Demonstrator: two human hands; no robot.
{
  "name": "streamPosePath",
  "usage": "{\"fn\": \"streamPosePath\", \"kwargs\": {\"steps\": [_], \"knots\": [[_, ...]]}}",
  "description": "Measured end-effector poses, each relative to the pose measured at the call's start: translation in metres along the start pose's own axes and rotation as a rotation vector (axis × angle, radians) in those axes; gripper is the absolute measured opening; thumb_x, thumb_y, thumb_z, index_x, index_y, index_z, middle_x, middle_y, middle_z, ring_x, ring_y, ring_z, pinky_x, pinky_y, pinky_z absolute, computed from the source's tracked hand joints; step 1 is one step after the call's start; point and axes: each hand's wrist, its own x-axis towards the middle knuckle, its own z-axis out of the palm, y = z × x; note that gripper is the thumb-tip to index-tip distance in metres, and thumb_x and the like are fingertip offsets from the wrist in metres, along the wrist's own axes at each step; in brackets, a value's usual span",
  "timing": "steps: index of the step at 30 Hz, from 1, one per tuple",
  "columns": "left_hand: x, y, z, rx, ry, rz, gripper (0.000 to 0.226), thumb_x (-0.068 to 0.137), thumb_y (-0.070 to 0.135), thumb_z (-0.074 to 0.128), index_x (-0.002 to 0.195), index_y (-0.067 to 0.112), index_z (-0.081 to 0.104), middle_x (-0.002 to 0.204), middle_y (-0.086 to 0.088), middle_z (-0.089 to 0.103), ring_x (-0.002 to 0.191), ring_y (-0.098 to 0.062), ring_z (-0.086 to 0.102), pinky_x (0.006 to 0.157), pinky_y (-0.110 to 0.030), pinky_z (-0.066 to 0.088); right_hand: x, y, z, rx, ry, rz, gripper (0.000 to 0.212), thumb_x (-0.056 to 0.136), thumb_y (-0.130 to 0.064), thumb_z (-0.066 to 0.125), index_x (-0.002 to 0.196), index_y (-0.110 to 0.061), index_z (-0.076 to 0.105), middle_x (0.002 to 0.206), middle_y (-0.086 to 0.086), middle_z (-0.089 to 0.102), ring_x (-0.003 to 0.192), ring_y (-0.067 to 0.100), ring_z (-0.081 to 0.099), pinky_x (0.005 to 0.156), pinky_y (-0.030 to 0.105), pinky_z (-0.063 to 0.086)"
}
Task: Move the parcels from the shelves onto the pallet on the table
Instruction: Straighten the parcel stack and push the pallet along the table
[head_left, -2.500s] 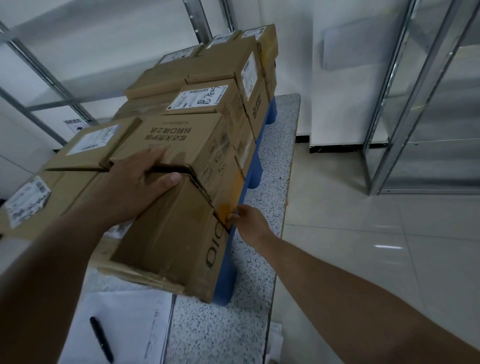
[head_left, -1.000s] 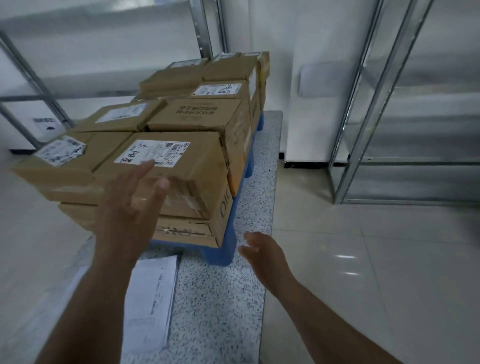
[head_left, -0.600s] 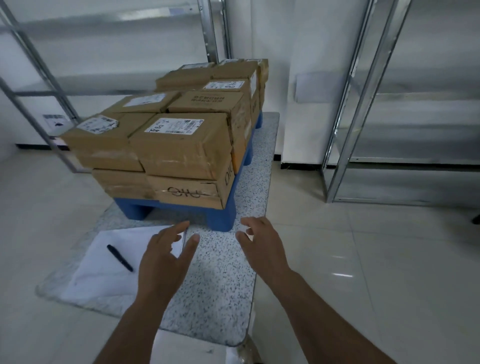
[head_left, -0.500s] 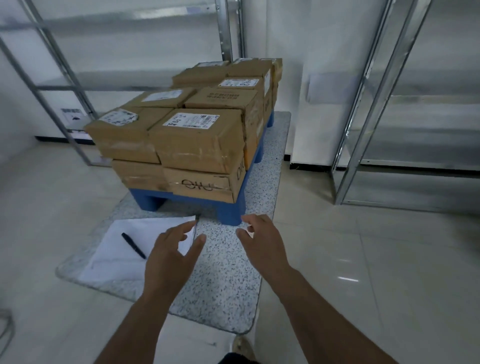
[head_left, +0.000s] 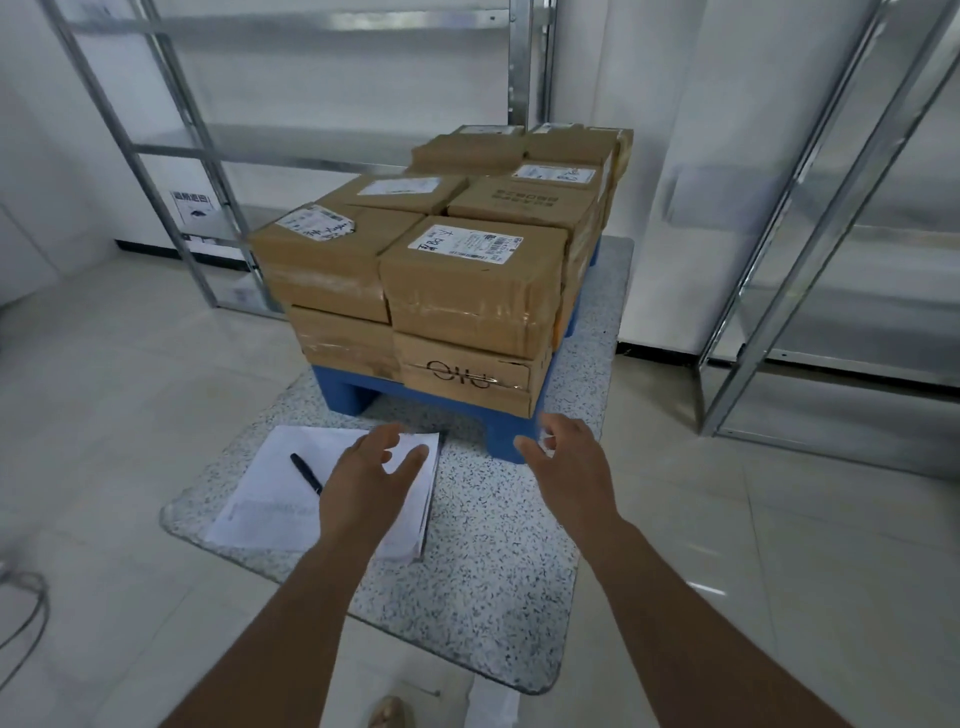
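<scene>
Presently, in the head view, the left hand (head_left: 371, 475) and right hand (head_left: 569, 467) are hovering over the table (head_left: 493, 587), fingers spread, gripping nothing. The parcels (head_left: 470, 280) are sitting in two tiers on the blue pallet (head_left: 345, 397), edges aligned, presumably for stability. The shelves (head_left: 291, 145) are showing no parcels.
</scene>
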Motion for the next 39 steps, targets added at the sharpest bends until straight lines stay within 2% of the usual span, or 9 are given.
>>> {"fn": "streamPosePath", "kwargs": {"steps": [5, 9, 14, 18, 22, 25, 28, 34, 39], "knots": [[0.054, -0.002, -0.016, -0.003, -0.032, -0.002, 0.035, 0.092, 0.039, 0.053, 0.125, 0.026, 0.053, 0.115, 0.006, 0.060, 0.109, -0.018, 0.056, 0.082, -0.032, 0.043, 0.032, -0.010, 0.014, -0.024, 0.049, 0.057, 0.037, 0.093, -0.031, 0.056, 0.120, -0.005, 0.053, 0.112, 0.012, 0.052, 0.101, 0.026, 0.055, 0.075, 0.031, 0.040], [0.106, -0.011, -0.021, 0.067, -0.095, 0.056, 0.023, 0.095, 0.037, 0.048, 0.112, 0.024, 0.056, 0.088, 0.007, 0.058, 0.086, -0.021, 0.055, 0.066, -0.029, 0.037, 0.057, -0.018, 0.026, -0.042, 0.091, 0.159, 0.039, 0.092, -0.024, 0.057, 0.122, -0.001, 0.051, 0.116, 0.017, 0.053, 0.103, 0.031, 0.056, 0.082, 0.036, 0.045], [0.163, -0.012, -0.019, 0.079, -0.164, 0.057, 0.024, 0.093, 0.036, 0.047, 0.113, 0.030, 0.059, 0.100, 0.000, 0.067, 0.086, -0.023, 0.062, 0.071, -0.034, 0.049, 0.084, -0.022, 0.039, -0.136, 0.125, 0.274, 0.034, 0.092, -0.034, 0.055, 0.118, -0.012, 0.053, 0.113, 0.010, 0.057, 0.102, 0.028, 0.057, 0.080, 0.036, 0.045], [0.194, -0.014, -0.014, 0.115, -0.217, 0.070, 0.012, 0.092, 0.034, 0.049, 0.089, 0.031, 0.060, 0.090, 0.000, 0.066, 0.079, -0.024, 0.060, 0.070, -0.034, 0.049, 0.096, -0.023, 0.046, -0.185, 0.173, 0.388, 0.029, 0.093, -0.031, 0.054, 0.111, -0.008, 0.054, 0.107, 0.013, 0.062, 0.098, 0.031, 0.058, 0.076, 0.034, 0.044], [0.209, -0.019, -0.010, 0.193, -0.230, 0.179, 0.022, 0.091, 0.036, 0.051, 0.085, 0.024, 0.068, 0.079, -0.002, 0.066, 0.075, -0.023, 0.060, 0.062, -0.029, 0.046, 0.102, -0.021, 0.052, -0.211, 0.209, 0.425, 0.022, 0.093, -0.025, 0.054, 0.100, -0.004, 0.054, 0.095, 0.015, 0.062, 0.089, 0.031, 0.059, 0.068, 0.033, 0.041], [0.219, -0.021, -0.006, 0.186, -0.278, 0.238, 0.023, 0.091, 0.036, 0.052, 0.077, 0.025, 0.066, 0.061, 0.003, 0.058, 0.066, -0.021, 0.059, 0.050, -0.024, 0.033, 0.106, -0.021, 0.054, -0.209, 0.230, 0.435, 0.023, 0.093, -0.025, 0.053, 0.101, -0.004, 0.055, 0.093, 0.013, 0.061, 0.082, 0.026, 0.055, 0.066, 0.033, 0.041], [0.224, -0.022, -0.001, 0.185, -0.298, 0.265, 0.022, 0.092, 0.036, 0.052, 0.078, 0.025, 0.065, 0.058, 0.004, 0.053, 0.065, -0.022, 0.058, 0.053, -0.026, 0.035, 0.107, -0.022, 0.055, -0.206, 0.255, 0.432, 0.023, 0.093, -0.025, 0.054, 0.102, -0.004, 0.056, 0.092, 0.011, 0.062, 0.079, 0.022, 0.052, 0.065, 0.031, 0.041], [0.218, -0.021, -0.008, 0.174, -0.291, 0.223, 0.019, 0.091, 0.036, 0.052, 0.081, 0.028, 0.065, 0.070, 0.003, 0.061, 0.073, -0.021, 0.060, 0.058, -0.027, 0.039, 0.106, -0.021, 0.054, -0.220, 0.239, 0.427, 0.026, 0.093, -0.026, 0.055, 0.108, -0.005, 0.056, 0.103, 0.013, 0.062, 0.086, 0.024, 0.055, 0.073, 0.034, 0.045], [0.191, -0.024, -0.027, 0.067, -0.253, 0.165, 0.021, 0.088, 0.021, 0.050, 0.072, 0.028, 0.061, 0.058, 0.003, 0.054, 0.054, -0.018, 0.048, 0.050, -0.025, 0.031, 0.081, -0.032, 0.059, -0.307, 0.399, 0.381, 0.046, 0.090, -0.025, 0.059, 0.131, -0.006, 0.047, 0.122, 0.014, 0.051, 0.113, 0.030, 0.050, 0.084, 0.036, 0.043]]}}
